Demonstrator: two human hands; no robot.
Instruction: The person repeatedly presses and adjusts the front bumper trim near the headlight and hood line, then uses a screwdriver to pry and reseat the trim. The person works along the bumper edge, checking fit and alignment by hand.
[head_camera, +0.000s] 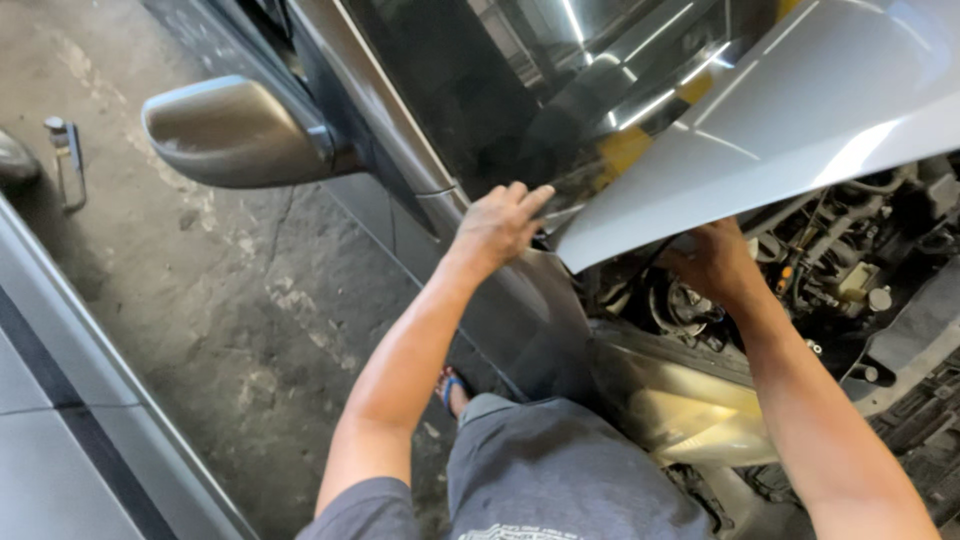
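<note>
I stand at the front corner of a grey car with its bonnet (800, 110) raised. My left hand (498, 222) lies flat on top of the fender (520, 310), fingers near the rear corner of the bonnet by the windscreen (560, 70). My right hand (712, 262) reaches under the bonnet edge into the engine bay (850, 260); its fingers are hidden there, so what it touches cannot be seen. The yellowed headlight (690, 410) sits just below my right forearm.
The car's side mirror (235, 130) juts out at upper left. Another vehicle's grey body panel (60, 400) runs along the left edge. Stained concrete floor (250, 300) lies between them, with a small metal tool (66, 150) on it. My sandalled foot (452, 388) shows below.
</note>
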